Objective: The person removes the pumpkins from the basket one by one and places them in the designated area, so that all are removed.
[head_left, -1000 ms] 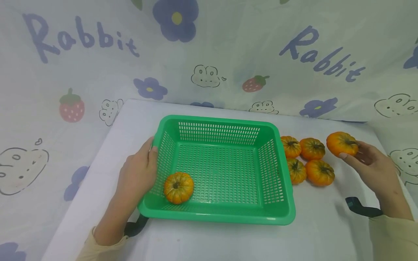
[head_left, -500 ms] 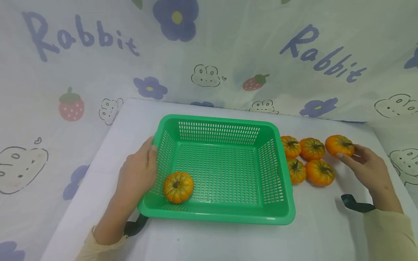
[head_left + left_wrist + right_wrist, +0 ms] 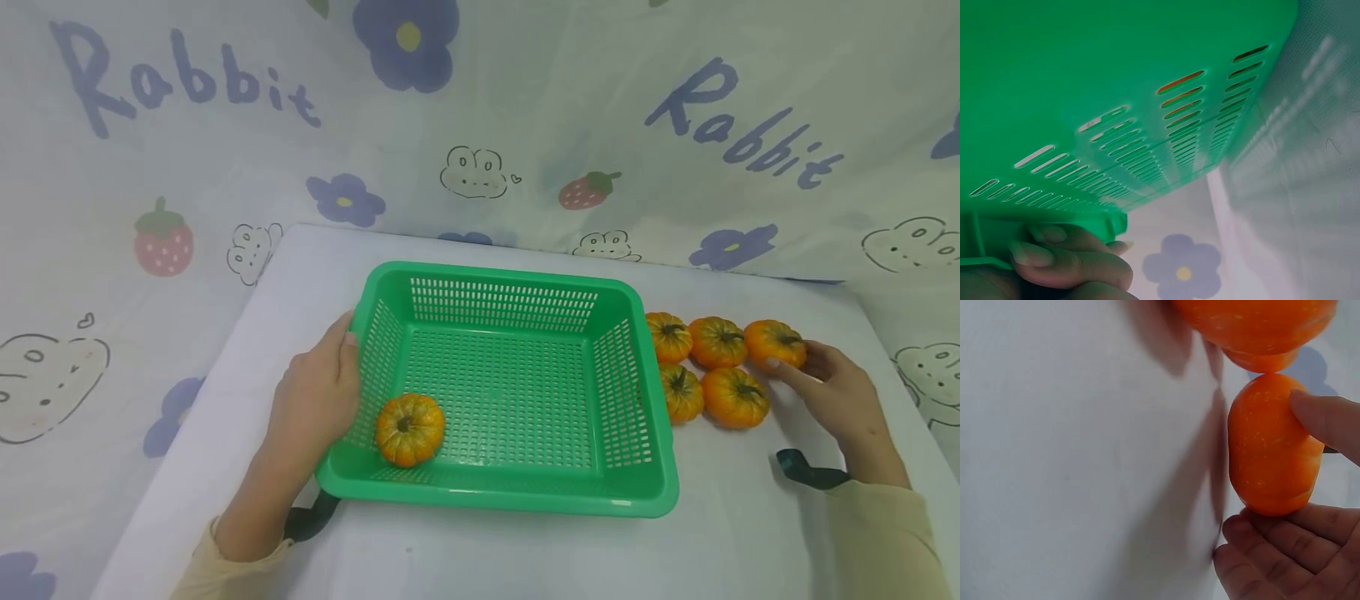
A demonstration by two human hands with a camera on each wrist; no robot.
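Observation:
My left hand point(image 3: 318, 387) grips the left rim of a green plastic basket point(image 3: 495, 492); in the left wrist view its fingers point(image 3: 1079, 265) curl under that rim beside the slotted wall. Inside the basket, at the front left corner, lies one small orange pumpkin point(image 3: 410, 429). On the right, my right hand point(image 3: 840, 396) holds another small pumpkin point(image 3: 775, 343) between thumb and fingers, at the right end of the back row. The right wrist view shows this pumpkin point(image 3: 1272, 447) close over the white table, the thumb on its upper side and the fingers beneath its near end.
Several more pumpkins point(image 3: 717, 342) sit in two short rows against the basket's right side, the leftmost partly hidden by its rim. A white cloth covers the table point(image 3: 510, 558). Behind stands a printed curtain point(image 3: 525, 108) with rabbits, flowers and strawberries.
My right hand has brought its pumpkin down and slightly left, beside the back row of pumpkins. The left hand and the basket have stayed in place.

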